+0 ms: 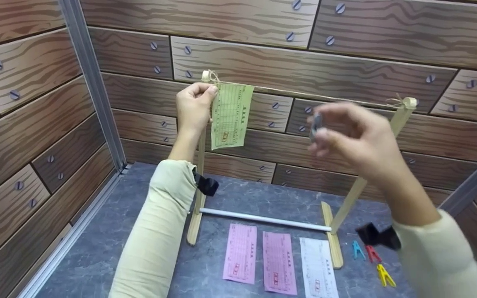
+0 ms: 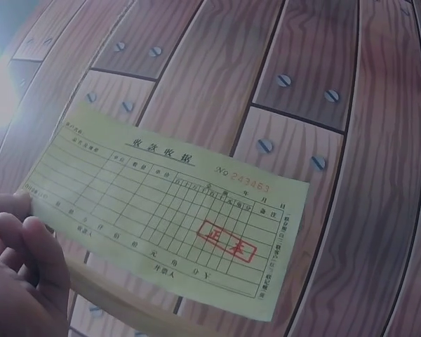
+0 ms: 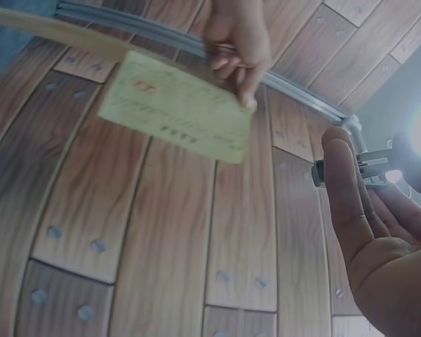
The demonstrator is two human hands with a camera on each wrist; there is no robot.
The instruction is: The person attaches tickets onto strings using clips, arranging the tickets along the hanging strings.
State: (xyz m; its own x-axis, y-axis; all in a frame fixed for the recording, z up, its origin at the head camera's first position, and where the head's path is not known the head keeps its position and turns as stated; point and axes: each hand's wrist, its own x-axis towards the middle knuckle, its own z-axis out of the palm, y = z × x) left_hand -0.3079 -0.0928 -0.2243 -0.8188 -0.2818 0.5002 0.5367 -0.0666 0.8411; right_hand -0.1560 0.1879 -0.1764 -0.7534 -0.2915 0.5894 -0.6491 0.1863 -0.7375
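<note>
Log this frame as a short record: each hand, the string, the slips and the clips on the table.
Left hand: pinches the green slip by an upper corner
Right hand: holds a clip between its fingers; colour unclear
String: tied between two wooden posts; green slip's top edge at it, no clip visible there
Slips on table: two pink, one white
Clips on table: blue, red, yellow
</note>
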